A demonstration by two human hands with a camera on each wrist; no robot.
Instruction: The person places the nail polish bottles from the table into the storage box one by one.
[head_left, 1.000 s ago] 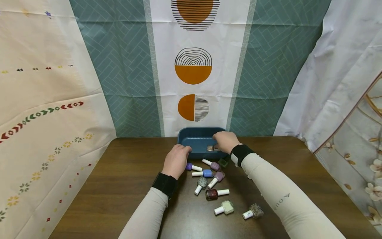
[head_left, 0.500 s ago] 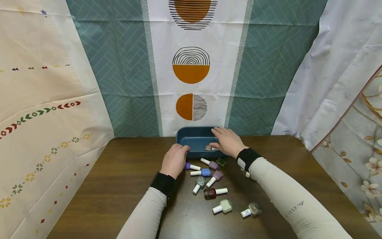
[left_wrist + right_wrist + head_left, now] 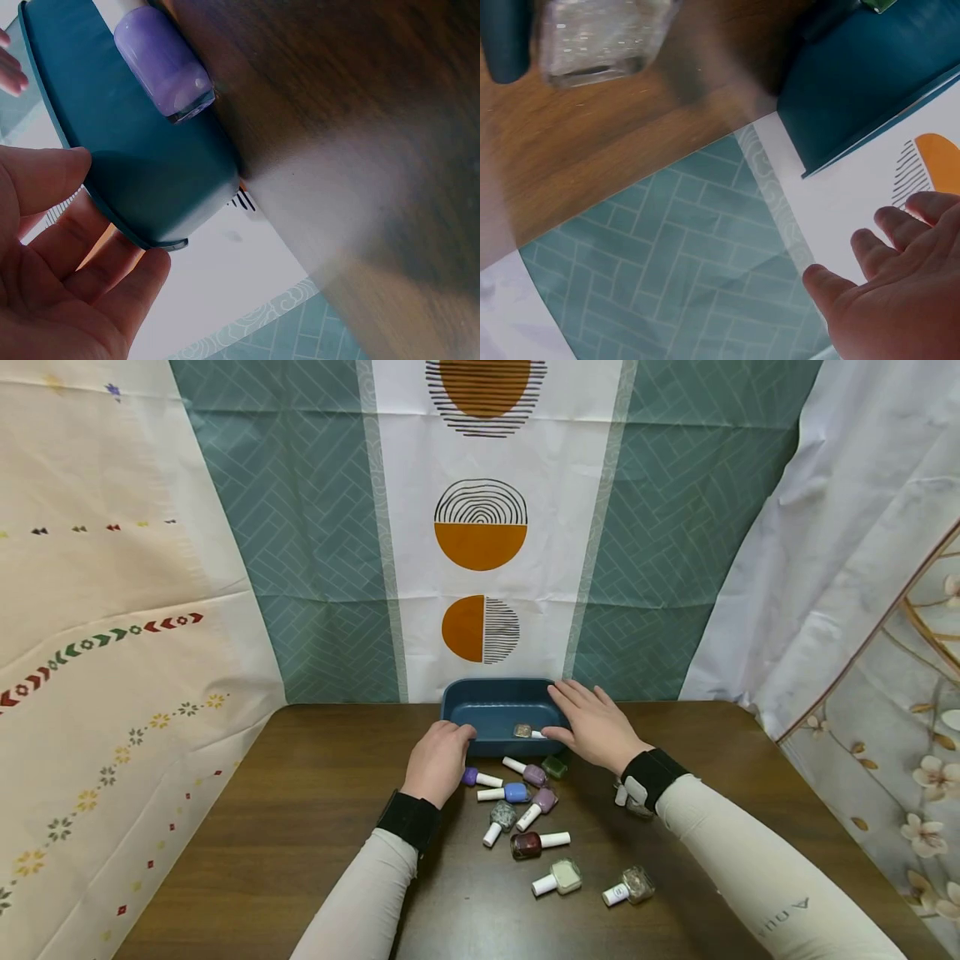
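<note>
A dark blue plastic bin [image 3: 498, 748] stands at the table's back edge. My left hand [image 3: 437, 762] grips its front left rim, thumb on one side and fingers on the other in the left wrist view. Inside the bin lies a glittery nail polish bottle [image 3: 522, 730] with a white cap. Over the bin's right end, my right hand [image 3: 600, 727] is spread, fingers extended and holding nothing. Just in front of the bin lie a purple nail polish [image 3: 470, 776], a mauve one [image 3: 536, 776] and a dark green one [image 3: 555, 767].
Nearer on the table are a blue polish [image 3: 516, 792], another mauve [image 3: 545, 799], a grey speckled [image 3: 503, 814], a dark red [image 3: 527, 845], a pale green [image 3: 567, 876] and a glittery bottle [image 3: 638, 884]. One more bottle [image 3: 637, 808] lies partly under the right wrist. Patterned cloth hangs behind.
My right hand has opened and drawn back rightward from inside the bin, leaving the glittery nail polish lying there. My left hand keeps hold of the rim.
</note>
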